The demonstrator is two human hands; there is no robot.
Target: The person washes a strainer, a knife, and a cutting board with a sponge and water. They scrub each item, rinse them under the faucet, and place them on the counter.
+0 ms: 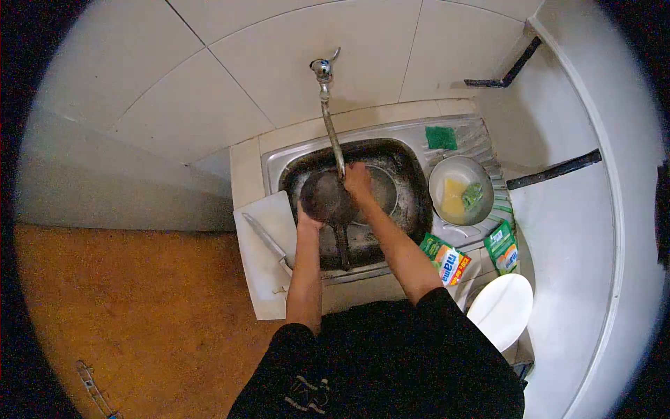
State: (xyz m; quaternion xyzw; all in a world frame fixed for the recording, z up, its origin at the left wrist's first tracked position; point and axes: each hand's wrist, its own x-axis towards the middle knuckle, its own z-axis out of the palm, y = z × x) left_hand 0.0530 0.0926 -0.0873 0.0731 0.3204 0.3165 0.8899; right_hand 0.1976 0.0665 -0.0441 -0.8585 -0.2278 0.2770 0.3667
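A dark round frying pan [326, 197] is held over the sink [412, 209], its handle pointing toward my body. My left hand [309, 215] grips the pan's left lower edge, with its fingers partly hidden beneath. At the pan's upper right side, my right hand [358, 183] is closed, just beside the end of the faucet spout [333, 136]. Whatever it may hold is hidden. Behind my right hand, a round metal dish [386, 194] lies in the basin, partly covered by my wrist and the pan.
On the drainboard are a green scouring pad [441, 137] and a metal bowl [441, 208] holding a yellow sponge [453, 195]. Green packets [447, 260] and a white oval plate [504, 307] sit at right. A knife [264, 236] rests on a white cutting board [252, 269] at left.
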